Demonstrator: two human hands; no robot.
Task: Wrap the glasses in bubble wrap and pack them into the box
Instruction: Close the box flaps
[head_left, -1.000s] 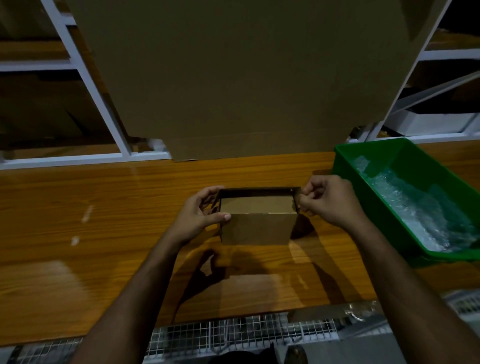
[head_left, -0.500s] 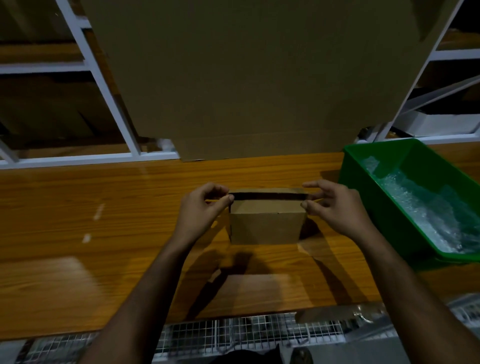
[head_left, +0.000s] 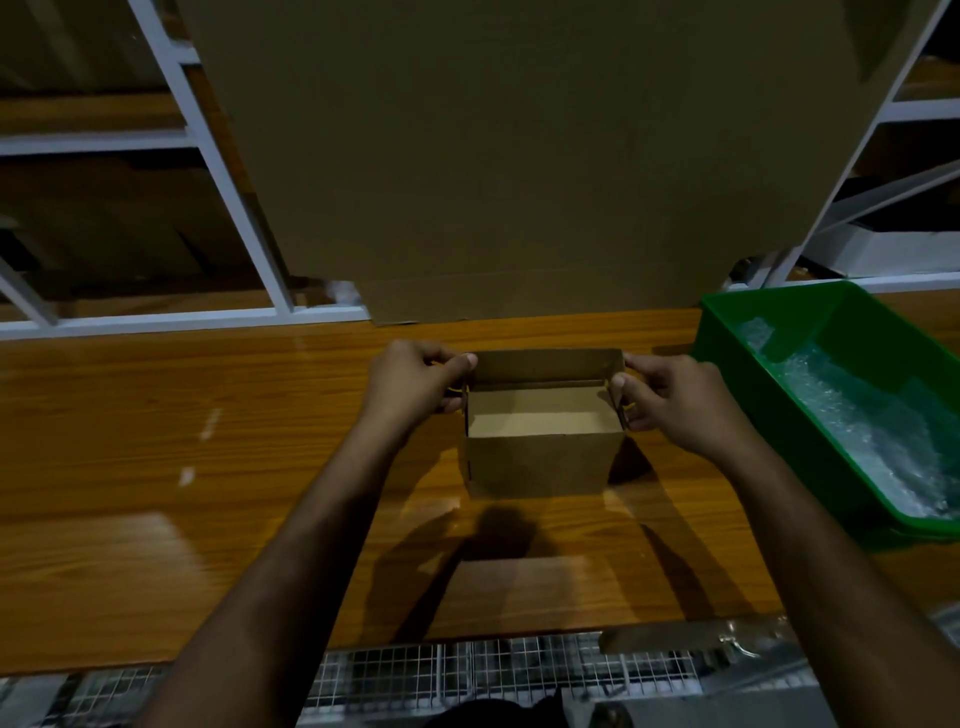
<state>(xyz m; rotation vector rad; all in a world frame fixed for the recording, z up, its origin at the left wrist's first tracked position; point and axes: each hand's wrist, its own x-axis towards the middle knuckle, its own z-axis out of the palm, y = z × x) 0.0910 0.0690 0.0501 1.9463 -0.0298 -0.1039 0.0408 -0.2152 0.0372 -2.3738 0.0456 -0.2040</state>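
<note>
**Box open at centre frame, one hand at each end; bubble wrap lies to the right**

The small cardboard box (head_left: 540, 457) stands on the wooden surface (head_left: 156, 467) at centre frame, mouth up and open, with its rear flap raised. Its interior looks empty. Its long axis runs left to right across the frame.

The left hand (head_left: 415, 382) is at the box's left end, fingers curled, thumb and forefinger pinching the upper left corner by the raised flap. The right hand (head_left: 670, 400) mirrors it at the right end, its grip closed on the upper right corner and side edge. Both forearms reach in from the bottom of the frame and converge on the box.

The bubble wrap (head_left: 857, 415) lies in the green bin (head_left: 727, 332) at the right edge of the frame, just beside the box. The right hand is plainly the nearer to it. No glasses can be made out in this view.

Judgement: the box is being set up to receive goods; wrapping is not yet begun. The next reach most likely goes rightward into the bin.

A large cardboard sheet (head_left: 519, 156) stands upright behind the surface, against white shelving (head_left: 218, 156).
</note>
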